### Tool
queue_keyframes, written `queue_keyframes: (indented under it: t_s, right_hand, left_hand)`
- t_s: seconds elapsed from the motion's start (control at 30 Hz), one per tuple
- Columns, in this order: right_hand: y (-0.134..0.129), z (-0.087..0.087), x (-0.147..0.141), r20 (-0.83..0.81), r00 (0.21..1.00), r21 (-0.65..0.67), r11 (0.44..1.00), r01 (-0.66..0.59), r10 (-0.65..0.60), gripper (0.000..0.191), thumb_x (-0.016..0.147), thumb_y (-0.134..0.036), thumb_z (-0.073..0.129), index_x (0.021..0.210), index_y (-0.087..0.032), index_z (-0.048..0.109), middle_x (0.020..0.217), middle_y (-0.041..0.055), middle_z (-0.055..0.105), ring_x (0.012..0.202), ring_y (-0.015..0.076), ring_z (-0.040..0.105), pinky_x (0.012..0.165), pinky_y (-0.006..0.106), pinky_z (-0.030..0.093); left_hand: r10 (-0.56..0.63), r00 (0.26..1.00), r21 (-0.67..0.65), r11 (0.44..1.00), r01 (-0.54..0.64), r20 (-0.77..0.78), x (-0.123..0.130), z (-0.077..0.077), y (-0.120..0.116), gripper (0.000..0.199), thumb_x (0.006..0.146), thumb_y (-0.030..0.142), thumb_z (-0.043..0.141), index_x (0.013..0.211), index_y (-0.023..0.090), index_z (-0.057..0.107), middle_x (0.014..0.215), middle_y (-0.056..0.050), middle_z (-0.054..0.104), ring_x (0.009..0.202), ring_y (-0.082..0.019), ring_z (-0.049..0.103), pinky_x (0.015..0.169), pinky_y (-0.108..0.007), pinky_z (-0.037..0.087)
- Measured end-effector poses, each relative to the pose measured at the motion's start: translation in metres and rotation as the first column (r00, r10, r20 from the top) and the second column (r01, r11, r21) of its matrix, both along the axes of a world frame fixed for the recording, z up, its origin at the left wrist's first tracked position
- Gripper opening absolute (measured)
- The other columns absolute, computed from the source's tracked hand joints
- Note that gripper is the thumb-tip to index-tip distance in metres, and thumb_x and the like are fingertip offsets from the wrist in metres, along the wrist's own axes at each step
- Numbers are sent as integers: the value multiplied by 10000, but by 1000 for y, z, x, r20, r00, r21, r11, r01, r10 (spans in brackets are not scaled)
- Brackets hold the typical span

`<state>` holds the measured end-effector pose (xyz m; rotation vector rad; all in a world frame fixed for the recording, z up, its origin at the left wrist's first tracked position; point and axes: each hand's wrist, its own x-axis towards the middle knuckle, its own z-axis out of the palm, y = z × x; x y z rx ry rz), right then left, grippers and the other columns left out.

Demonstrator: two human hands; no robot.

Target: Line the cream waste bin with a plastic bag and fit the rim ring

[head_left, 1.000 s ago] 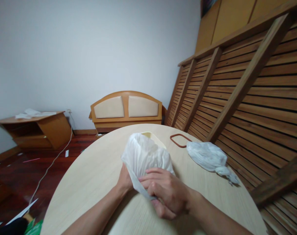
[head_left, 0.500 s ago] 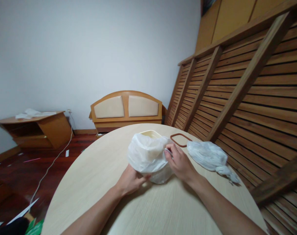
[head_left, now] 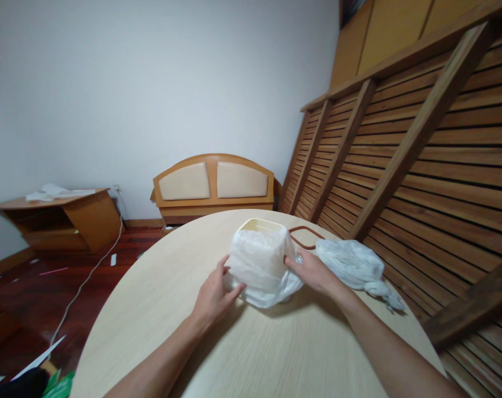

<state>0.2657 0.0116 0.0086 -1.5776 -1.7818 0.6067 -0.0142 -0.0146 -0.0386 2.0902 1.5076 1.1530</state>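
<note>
A small cream bin [head_left: 259,224] stands upright on the round table, its rounded-square rim showing at the top. A thin white plastic bag [head_left: 261,271] wraps around its outside, bunched loosely at the lower right. On the near left side, my left hand [head_left: 215,296] grips the bag, thumb in front and fingers curled round the side. My right hand [head_left: 311,270] pinches the bag at the bin's right side; some of its fingers are hidden behind the plastic. Just beyond that hand lies a brown rounded-square ring [head_left: 306,245].
A bundle of white plastic bags [head_left: 350,262] lies at the right of the pale round table [head_left: 151,326]. A slatted wooden frame [head_left: 400,166] leans along the right side. Behind stand a padded headboard [head_left: 213,190] and, at left, a low cabinet [head_left: 85,221]; a cable [head_left: 89,273] crosses the floor.
The bag has been pulled lower, so more of the bin's rim shows. My left hand has moved up along the side, and my right hand has shifted slightly outward to the right.
</note>
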Motion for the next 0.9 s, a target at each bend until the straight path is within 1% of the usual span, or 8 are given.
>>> queue_keyframes:
  t_s: [0.07,0.17,0.3,0.5,0.6,0.73,0.8,0.9]
  right_hand:
    - [-4,5,-6,-17,999,-19,999,-38,37,324,860,-451,600,903,-147,704,861,97,759,848,289,717,686,326,501]
    - [-16,12,-18,-2,999,259,965,52,-53,202,879,-369,585,861,-178,648,763,45,698,718,226,663,623,295,454]
    - [-40,15,-43,220,972,692,716,-92,-87,108,907,-206,508,813,-204,560,823,70,645,800,237,609,723,344,469]
    - [-65,5,-70,657,724,511,583,-631,208,112,846,-118,577,932,-187,590,859,64,677,819,231,612,727,346,478]
    - [-60,2,-66,648,686,483,518,-707,332,280,840,-131,594,1117,-162,565,873,56,697,810,213,629,695,321,482]
    - [-55,6,-56,539,746,695,294,-657,392,396,870,-142,605,1241,-203,481,999,52,696,924,189,640,784,303,521]
    - [-57,10,-53,455,847,804,280,-524,276,500,865,-205,665,1313,-229,445,1216,105,640,1153,234,588,966,390,502]
    - [-60,15,-51,389,915,827,396,-399,110,760,812,-425,738,1448,-244,361,1503,186,434,1429,374,360,1133,606,331]
  left_hand:
    - [-33,997,-122,992,41,65,4,-2,0,469,881,343,583,1303,154,510,951,-93,735,840,-245,689,752,-359,521]
    - [-90,975,-60,993,104,204,12,4,-7,233,927,342,520,1061,171,604,945,-87,726,860,-230,672,787,-344,507]
    - [-219,871,34,973,228,439,25,20,-27,436,931,418,577,1285,169,521,1273,-131,655,1141,-245,633,992,-366,485]
    - [-250,726,13,949,315,640,36,27,-49,566,904,461,649,1371,189,481,1371,-114,612,1255,-243,583,1076,-335,437]
    - [-208,696,-5,957,291,687,34,26,-44,491,902,475,652,1287,183,567,1252,-95,681,1144,-236,633,1006,-323,472]
    - [-157,779,11,982,189,607,24,27,-35,383,916,517,606,1024,160,693,971,-74,728,884,-218,645,824,-312,509]
    - [-229,840,112,973,200,491,17,30,-36,419,950,546,522,876,173,700,873,-73,703,803,-214,610,770,-327,509]
    - [-400,896,321,889,327,193,7,33,-46,553,979,578,374,703,204,674,971,-127,681,959,-279,596,885,-432,508]
